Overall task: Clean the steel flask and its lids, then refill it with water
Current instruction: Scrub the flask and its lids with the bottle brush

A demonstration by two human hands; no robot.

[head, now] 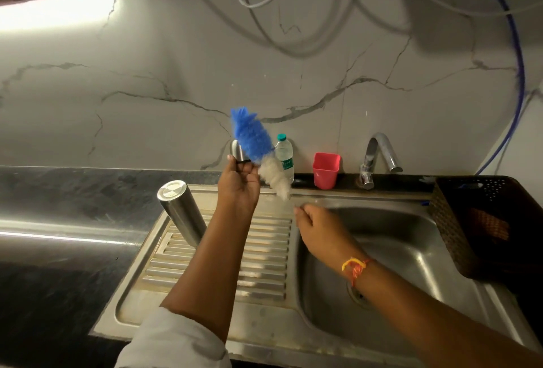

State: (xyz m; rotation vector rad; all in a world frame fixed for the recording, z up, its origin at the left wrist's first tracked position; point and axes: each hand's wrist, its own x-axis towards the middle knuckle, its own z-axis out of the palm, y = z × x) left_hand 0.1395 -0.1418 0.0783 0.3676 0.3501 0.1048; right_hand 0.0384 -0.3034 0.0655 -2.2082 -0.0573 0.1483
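The steel flask (182, 212) stands on the sink's ribbed drainboard (264, 250), leaning a little, its flat end up. My left hand (238, 184) is raised above the drainboard and holds a small steel lid (237, 150) at its fingertips. A bottle brush (254, 144) with blue and white bristles slants up past that lid and partly hides it. My right hand (316, 225) pinches the brush's thin handle just over the left rim of the basin.
The steel sink basin (411, 250) with its drain lies to the right, under the chrome tap (379, 156). A small plastic water bottle (285, 156) and a pink cup (326, 169) stand at the back ledge. A dark woven basket (482, 220) sits at the sink's right edge.
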